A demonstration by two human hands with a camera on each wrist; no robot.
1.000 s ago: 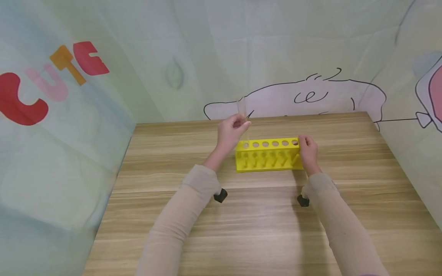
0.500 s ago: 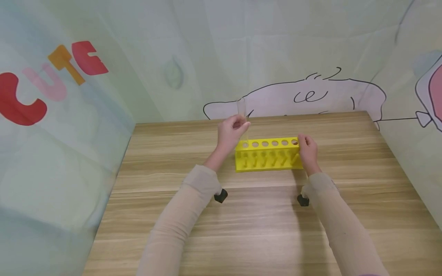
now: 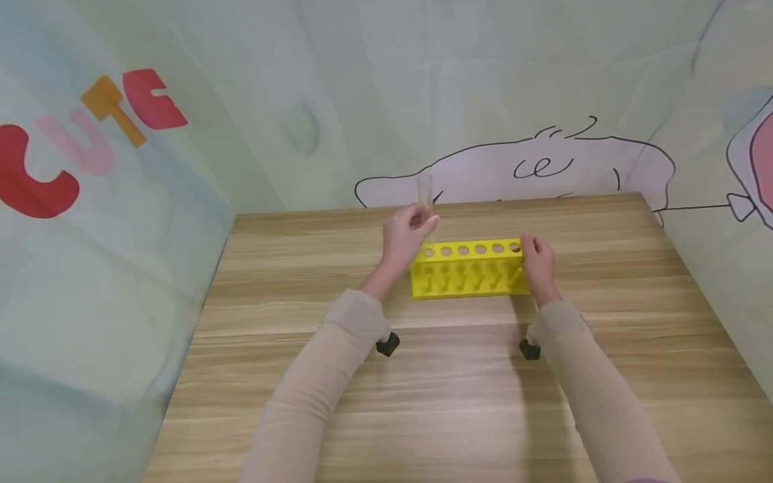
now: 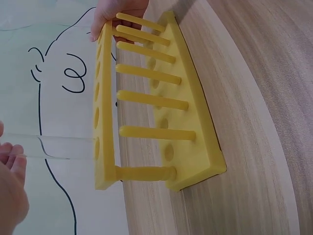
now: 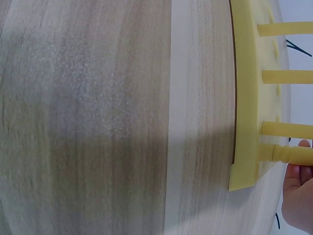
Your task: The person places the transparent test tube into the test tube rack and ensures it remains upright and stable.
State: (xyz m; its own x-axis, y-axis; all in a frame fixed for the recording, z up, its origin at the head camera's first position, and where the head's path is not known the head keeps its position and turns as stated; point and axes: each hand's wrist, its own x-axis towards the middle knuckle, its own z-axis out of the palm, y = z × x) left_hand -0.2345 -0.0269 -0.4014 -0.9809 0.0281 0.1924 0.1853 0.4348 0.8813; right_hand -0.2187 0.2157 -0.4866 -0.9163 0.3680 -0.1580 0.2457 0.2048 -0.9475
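My left hand (image 3: 404, 236) pinches a clear test tube (image 3: 425, 189) between thumb and fingers. The tube stands nearly upright over the left end hole of a yellow test tube rack (image 3: 471, 293). In the left wrist view the tube's (image 4: 58, 147) lower end is right at that hole in the top plate, and no tube shows below the plate. My right hand (image 3: 539, 263) grips the rack's right end, its fingers around the end post, as the right wrist view shows. The other holes along the top plate hold nothing.
The rack stands on a wood-grain table (image 3: 447, 402) toward its back edge. Upright pegs (image 4: 151, 73) rise from the rack's base. A printed cloth (image 3: 338, 100) hangs behind and at both sides. A black wrist device (image 3: 388, 343) sits under each sleeve cuff.
The tube's top has shifted slightly right and down, so the tube stands straighter over the end hole. My left hand has moved a little with it; the right hand keeps holding the rack.
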